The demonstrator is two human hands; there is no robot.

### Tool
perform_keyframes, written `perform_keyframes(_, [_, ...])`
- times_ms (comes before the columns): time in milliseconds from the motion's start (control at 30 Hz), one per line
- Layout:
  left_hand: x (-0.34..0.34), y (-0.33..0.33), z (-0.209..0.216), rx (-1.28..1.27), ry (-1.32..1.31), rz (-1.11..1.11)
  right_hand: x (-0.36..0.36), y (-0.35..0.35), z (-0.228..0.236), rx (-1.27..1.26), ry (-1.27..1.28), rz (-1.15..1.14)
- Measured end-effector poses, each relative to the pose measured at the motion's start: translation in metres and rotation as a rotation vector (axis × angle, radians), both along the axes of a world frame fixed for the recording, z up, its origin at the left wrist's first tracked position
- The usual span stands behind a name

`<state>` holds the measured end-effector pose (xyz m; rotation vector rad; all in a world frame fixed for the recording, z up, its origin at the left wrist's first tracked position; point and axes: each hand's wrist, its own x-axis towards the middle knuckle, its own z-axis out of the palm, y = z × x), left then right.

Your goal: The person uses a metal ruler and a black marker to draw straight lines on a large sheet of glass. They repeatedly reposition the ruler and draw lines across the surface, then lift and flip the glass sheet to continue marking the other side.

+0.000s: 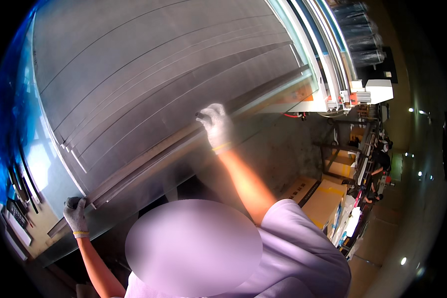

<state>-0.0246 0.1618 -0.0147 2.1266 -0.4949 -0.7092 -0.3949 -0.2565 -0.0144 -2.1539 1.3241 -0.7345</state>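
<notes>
A large dark grey sheet [174, 64], crossed by thin lines, lies on a glass-topped table [49, 149]. Along its near side runs a long narrow grey strip [144, 158]. My left hand [75, 218], in a pale knitted glove with dark fingertips, is closed at the left end of this strip. Farther right, my right hand [217, 128] in a matching glove is over the strip with its fingers bent together. It is slightly blurred, and whatever lies between its fingertips is too small to make out.
A white and metal machine rail [328, 49] borders the table's right end. Blue plastic film [10, 119] hangs at the left, near a calculator [18, 213] and dark tools. Cardboard boxes [328, 198] and a metal rack [333, 149] stand to the right, with people beyond.
</notes>
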Motion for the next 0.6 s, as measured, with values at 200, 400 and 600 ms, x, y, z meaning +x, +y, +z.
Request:
perform_keyframes(200, [0.001,-0.003,-0.001,0.032,-0.098,-0.064,-0.002,-0.002,-0.007,-0.03,0.001,0.011])
perform_keyframes(400, [-0.009,-0.015,0.013,0.08,-0.184,-0.082,-0.003,0.0,-0.005,-0.164,0.084,0.031])
perform_keyframes(600, [-0.006,-0.008,0.008,0.118,-0.182,-0.119,-0.014,0.007,-0.025,-0.133,0.109,0.071])
